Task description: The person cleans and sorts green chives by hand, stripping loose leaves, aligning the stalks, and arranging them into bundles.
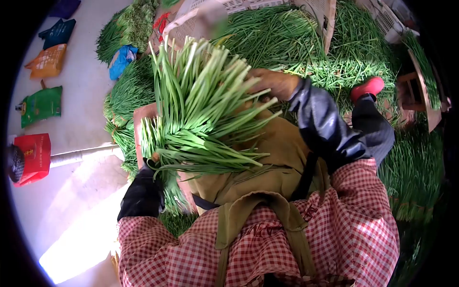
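Note:
A large loose bunch of garlic chives (205, 103), pale stem ends fanned out toward the top and right, lies over the lap and a board in front of me. My left hand (155, 159), below a black sleeve cover, is at the bunch's lower left; a thumb shows against the leaves, the other fingers are hidden under them. At the right side of the bunch, my right hand (277, 83) has its fingers curled in among the stems, partly covered by them. An olive apron (277, 143) lies under the chives.
Heaps of green chives (272, 38) lie ahead and to the right, beside white plastic crates (239, 5). More bundles (129, 88) stand at the left, near a blue bag (122, 61). Coloured bags, one red (36, 158), line the pale floor. A red shoe (367, 88) rests at right.

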Available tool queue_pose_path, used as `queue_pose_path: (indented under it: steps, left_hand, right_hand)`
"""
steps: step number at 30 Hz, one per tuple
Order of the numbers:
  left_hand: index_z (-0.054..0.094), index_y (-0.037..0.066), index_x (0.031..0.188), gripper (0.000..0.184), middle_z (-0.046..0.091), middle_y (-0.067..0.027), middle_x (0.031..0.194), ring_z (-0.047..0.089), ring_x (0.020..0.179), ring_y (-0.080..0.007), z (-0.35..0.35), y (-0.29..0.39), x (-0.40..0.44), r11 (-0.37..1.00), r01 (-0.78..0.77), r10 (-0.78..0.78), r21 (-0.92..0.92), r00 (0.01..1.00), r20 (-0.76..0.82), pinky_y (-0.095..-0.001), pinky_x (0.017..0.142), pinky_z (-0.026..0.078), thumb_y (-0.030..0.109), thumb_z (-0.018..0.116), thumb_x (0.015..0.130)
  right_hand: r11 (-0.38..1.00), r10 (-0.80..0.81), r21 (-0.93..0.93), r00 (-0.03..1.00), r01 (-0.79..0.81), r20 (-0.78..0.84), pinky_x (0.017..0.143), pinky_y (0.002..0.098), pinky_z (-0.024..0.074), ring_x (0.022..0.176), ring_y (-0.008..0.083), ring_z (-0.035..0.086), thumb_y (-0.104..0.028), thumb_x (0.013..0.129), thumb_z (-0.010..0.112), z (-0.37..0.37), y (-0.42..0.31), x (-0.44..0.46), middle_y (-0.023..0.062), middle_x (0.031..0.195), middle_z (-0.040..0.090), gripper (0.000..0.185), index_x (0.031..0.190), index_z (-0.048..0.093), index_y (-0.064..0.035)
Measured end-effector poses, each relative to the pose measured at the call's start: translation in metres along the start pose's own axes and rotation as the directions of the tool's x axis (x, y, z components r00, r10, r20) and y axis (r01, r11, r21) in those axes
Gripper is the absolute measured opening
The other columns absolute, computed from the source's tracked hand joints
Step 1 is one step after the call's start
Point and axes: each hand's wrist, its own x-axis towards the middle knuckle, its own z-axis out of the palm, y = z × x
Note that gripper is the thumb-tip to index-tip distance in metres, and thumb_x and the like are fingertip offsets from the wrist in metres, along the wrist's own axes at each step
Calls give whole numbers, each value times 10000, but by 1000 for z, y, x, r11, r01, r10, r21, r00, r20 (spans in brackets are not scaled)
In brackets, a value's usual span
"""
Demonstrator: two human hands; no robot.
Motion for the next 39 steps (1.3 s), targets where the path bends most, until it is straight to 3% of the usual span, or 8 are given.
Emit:
queue_pose_path:
  steps: [7, 10, 12, 20, 22, 28, 32, 39]
  left_hand:
    - [538, 5, 1142, 445, 625, -134, 1021, 609, 833, -208, 21, -3, 7, 999, -32, 32, -22, 999, 8, -318, 712, 508, 286, 645, 814]
    - [537, 6, 1143, 446, 625, -133, 1022, 609, 835, -208, 22, -1, 13, 999, -32, 32, -25, 999, 14, -318, 713, 508, 287, 645, 815]
    - [536, 7, 1145, 446, 625, -132, 1022, 609, 836, -208, 23, 3, 18, 999, -34, 35, -27, 999, 29, -318, 714, 508, 288, 645, 815]
    - [533, 9, 1149, 449, 624, -129, 1025, 610, 842, -207, 23, 8, 19, 999, -27, 29, -32, 998, 61, -317, 718, 509, 290, 645, 818]
    - [532, 9, 1150, 450, 624, -129, 1025, 610, 843, -207, 22, 5, 12, 999, -19, 21, -42, 998, 57, -317, 718, 510, 291, 644, 818]
    - [529, 11, 1154, 452, 624, -127, 1027, 610, 847, -206, 12, -2, 5, 999, -21, 24, -42, 998, 64, -316, 721, 510, 293, 644, 820]
    - [528, 11, 1156, 454, 623, -125, 1028, 611, 849, -206, 8, -4, 4, 999, -22, 25, -36, 997, 68, -315, 723, 511, 294, 644, 821]
    - [525, 13, 1160, 457, 623, -123, 1030, 611, 854, -205, 13, -5, 11, 999, -24, 26, -21, 995, 91, -315, 726, 512, 297, 644, 823]
  right_hand:
    - [819, -137, 439, 870, 368, -474, 322, 158, 259, 390, 18, 320, -148, 868, 580, -128, 58, -14, -51, 632, 497, 150, 985, 583, -55]
    - [964, 150, -36, 649, -264, -746, 498, 281, 452, 573, 146, 553, -239, 852, 543, -192, 64, -47, 76, 743, 612, 250, 932, 603, -10]
    - [600, -338, -749, 760, -280, -555, 761, 343, 483, 818, 198, 603, -289, 859, 548, -186, 41, -47, 107, 889, 642, 304, 982, 615, -19]
    - [862, 141, -506, 969, -19, 202, 1048, 401, 274, 1227, 323, 389, -385, 739, 681, -12, -28, 44, 149, 1301, 476, 584, 1233, 552, -101]
    - [808, -27, -587, 993, -44, -111, 988, 368, 335, 1075, 265, 487, -328, 761, 672, 0, -30, 21, 108, 1125, 580, 420, 1120, 627, -115]
    - [698, -468, 565, 878, 440, -106, 529, 242, 333, 557, 98, 335, -364, 922, 481, -140, 31, -10, -49, 656, 368, 289, 746, 438, -139]
    - [961, -41, -264, 895, -86, -444, 814, 351, 396, 763, 147, 479, -507, 934, 347, -157, 2, -17, 15, 811, 529, 427, 809, 522, -139]
    - [748, -270, -649, 957, 140, -105, 705, 256, 464, 875, 142, 572, -477, 909, 450, -13, -38, 14, 43, 992, 580, 484, 1204, 529, -101]
